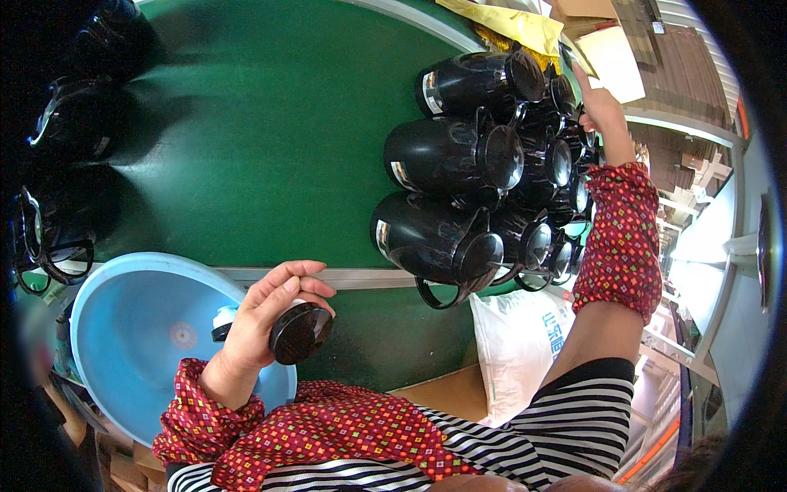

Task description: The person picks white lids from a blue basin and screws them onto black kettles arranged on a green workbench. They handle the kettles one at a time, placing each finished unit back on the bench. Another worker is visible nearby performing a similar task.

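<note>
A black lid is pinched in the left hand beside a blue basin, near the worktop's front edge. Open room lies left of the black jugs; the right hand is beside them, its grip unclear.

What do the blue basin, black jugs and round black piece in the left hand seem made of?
Blue basin: likely smooth plastic, from its even colour and rounded rim. Black jugs: glossy, probably plastic, given bright highlights; coated metal is possible. Round black piece in the left hand: shiny, perhaps plastic, from its sheen.
</note>
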Motion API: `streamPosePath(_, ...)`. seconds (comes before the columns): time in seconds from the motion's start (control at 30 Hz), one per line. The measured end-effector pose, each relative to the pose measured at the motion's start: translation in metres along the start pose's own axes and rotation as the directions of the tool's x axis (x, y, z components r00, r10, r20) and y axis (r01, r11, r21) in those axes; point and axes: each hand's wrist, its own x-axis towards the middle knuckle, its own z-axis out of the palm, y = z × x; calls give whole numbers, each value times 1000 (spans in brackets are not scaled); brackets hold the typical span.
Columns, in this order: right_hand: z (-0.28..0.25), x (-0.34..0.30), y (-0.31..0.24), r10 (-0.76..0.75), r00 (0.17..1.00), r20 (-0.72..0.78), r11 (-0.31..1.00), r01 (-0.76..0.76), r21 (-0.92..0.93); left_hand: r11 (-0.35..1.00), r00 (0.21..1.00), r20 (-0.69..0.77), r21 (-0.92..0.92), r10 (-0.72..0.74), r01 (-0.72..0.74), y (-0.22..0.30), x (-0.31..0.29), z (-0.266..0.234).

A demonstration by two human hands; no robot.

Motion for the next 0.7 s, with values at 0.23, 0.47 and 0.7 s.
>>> streamPosePath(0.23, 5, -10, -6, -132, 981, 140, 990, 138, -38, 1000, 1000, -30, 12, 0, 0, -1, 0, 1)
streamPosePath(0.47, 18, -2, 31, -581, 813, -19, 807, 574, -140, 1000, 999, -33, 19, -2, 3, -1, 1, 2)
streamPosePath(0.7, 11, -19, -2, -238, 961, 145, 971, 239, 8, 1000, 999, -35, 15, 0, 1, -2, 0, 2)
